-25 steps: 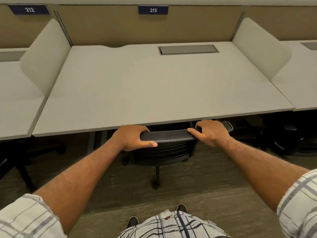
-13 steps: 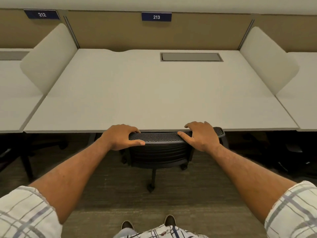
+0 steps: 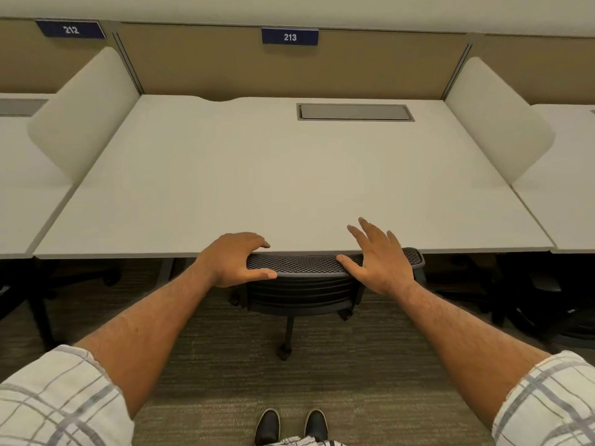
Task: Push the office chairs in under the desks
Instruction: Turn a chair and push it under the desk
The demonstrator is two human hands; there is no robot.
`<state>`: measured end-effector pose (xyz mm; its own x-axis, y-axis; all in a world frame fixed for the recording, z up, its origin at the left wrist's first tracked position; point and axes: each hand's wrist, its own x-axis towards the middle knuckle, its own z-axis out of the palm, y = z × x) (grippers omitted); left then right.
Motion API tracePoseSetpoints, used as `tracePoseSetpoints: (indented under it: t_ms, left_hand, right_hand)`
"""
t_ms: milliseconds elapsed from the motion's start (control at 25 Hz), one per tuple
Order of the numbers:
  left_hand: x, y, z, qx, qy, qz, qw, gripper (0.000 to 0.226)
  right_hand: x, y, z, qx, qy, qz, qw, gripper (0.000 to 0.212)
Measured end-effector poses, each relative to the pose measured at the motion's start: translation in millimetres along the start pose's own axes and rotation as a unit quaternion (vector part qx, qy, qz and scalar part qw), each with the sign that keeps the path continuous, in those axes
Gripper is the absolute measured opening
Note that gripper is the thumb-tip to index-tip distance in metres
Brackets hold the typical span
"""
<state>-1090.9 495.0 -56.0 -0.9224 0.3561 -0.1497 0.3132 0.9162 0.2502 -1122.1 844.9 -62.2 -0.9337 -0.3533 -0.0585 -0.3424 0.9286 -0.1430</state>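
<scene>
curled over the mesh top edge of the backrest of the office chair, my left hand grips it, thumb on my side, while my right hand holds nothing, fingers straight, spread and lifted, only thumb and palm heel touching that edge. the chair should roll lightly on its castors over the carpet, frame stiff and mesh yielding, so i judge the rigid top rim, hands set wide, the place to hold it against swivelling. its seat is hidden under the desk, backrest just at the front edge, with the 213 sign far behind.
</scene>
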Motion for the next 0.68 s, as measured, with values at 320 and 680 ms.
tracePoseSetpoints:
  t_ms: [320, 680]
  left_hand:
    - [-7.3, 6.7, -8.2, 0.065, 0.042, 0.036, 0.996, 0.107]
    - [42.1, 88.0, -40.2, 0.089, 0.126, 0.122, 0.98, 0.109]
  right_hand:
    - [-10.0, -3.7, -9.7, 0.008, 0.011, 0.019, 1.0, 0.093]
    - [-62.7, 8.6, -56.5, 0.001, 0.083, 0.079, 0.993, 0.094]
